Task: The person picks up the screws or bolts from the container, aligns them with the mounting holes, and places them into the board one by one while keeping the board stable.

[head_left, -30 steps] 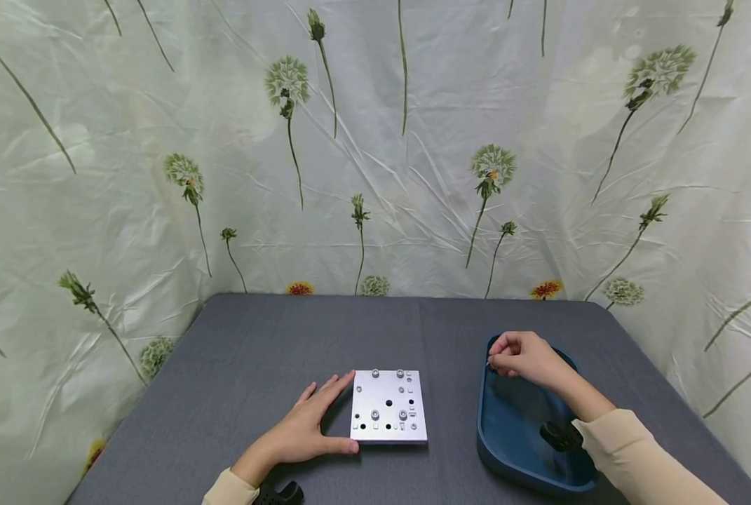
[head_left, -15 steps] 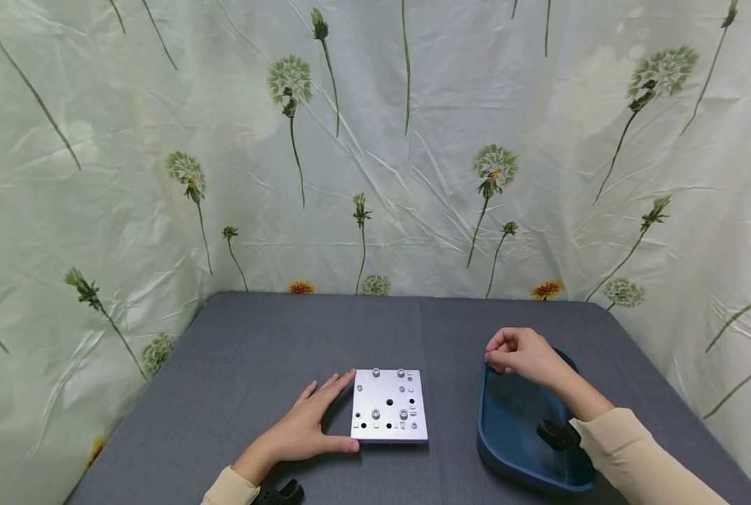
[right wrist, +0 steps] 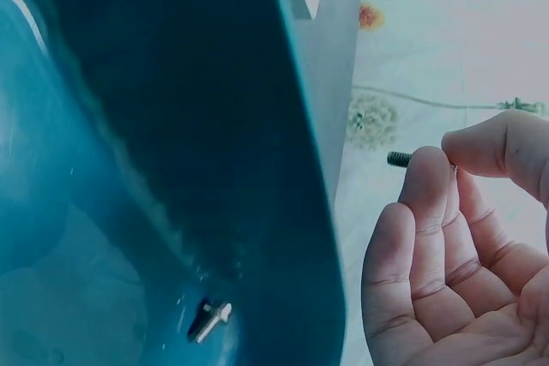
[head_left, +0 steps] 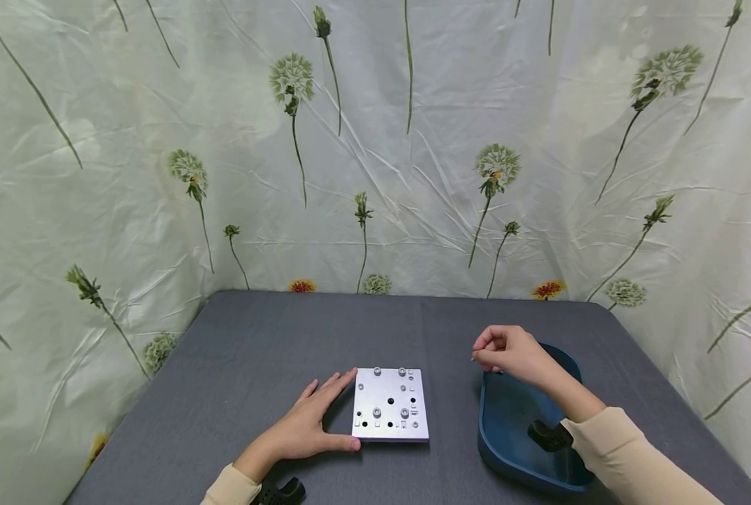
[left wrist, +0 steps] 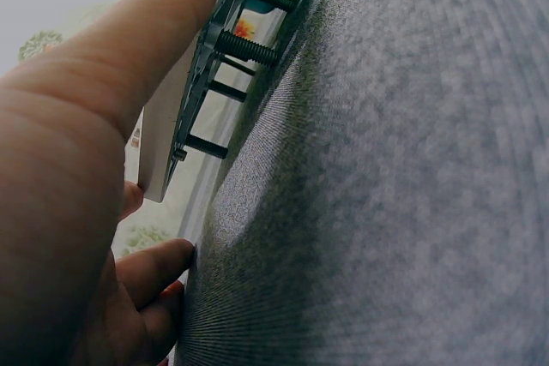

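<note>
A square silver metal plate (head_left: 381, 393) stands on the grey table, raised on screws (left wrist: 244, 47) that stick out below it. My left hand (head_left: 308, 428) holds its left side, thumb at the near corner and forefinger at the far corner. Several round screw heads, holes and small cut-outs mark its top. My right hand (head_left: 510, 354) is over the far left rim of a blue tray (head_left: 520, 471). Between thumb and fingertips it pinches a small screw (right wrist: 398, 159), whose threaded end shows in the right wrist view; its head is mostly hidden.
Another screw (right wrist: 211, 319) lies in the tray's corner in the right wrist view. Dark grey cloth covers the table (head_left: 299, 337). Behind it hangs a pale curtain (head_left: 413, 210) printed with flowers. A black wrist device (head_left: 548, 436) hangs under the right sleeve.
My right hand has risen slightly and moved left with the screw, from inside the tray to over its rim. The left hand and the plate have stayed in place.
</note>
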A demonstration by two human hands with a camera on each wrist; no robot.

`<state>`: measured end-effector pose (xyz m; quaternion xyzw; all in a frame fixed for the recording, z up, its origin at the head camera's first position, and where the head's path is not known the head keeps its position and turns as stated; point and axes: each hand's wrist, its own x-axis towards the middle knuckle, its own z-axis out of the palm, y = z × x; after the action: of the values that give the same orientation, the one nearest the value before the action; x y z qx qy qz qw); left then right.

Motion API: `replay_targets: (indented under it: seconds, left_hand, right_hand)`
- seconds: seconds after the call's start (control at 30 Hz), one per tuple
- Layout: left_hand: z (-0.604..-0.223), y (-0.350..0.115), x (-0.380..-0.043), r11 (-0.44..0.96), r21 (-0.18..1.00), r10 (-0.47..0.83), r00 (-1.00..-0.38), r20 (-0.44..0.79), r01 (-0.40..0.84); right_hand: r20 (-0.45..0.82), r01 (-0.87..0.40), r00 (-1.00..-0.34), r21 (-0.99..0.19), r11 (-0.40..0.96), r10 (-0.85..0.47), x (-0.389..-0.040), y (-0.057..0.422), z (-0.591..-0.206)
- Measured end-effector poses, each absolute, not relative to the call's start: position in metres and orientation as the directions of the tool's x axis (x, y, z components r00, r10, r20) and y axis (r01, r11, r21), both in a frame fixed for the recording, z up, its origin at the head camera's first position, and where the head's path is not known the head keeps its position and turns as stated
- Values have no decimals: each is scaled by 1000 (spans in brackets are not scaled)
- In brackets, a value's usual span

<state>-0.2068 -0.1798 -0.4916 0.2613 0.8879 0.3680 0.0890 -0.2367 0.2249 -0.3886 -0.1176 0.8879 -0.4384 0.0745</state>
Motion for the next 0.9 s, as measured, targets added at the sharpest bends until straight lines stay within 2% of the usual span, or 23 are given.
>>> replay_targets:
  seconds: [0.9]
  left_hand:
    - [-493,-182,-208,597,700,531,-847,21,392]
  right_hand:
    - [9,-245,-918,-801,546,-397,-230,163,-391]
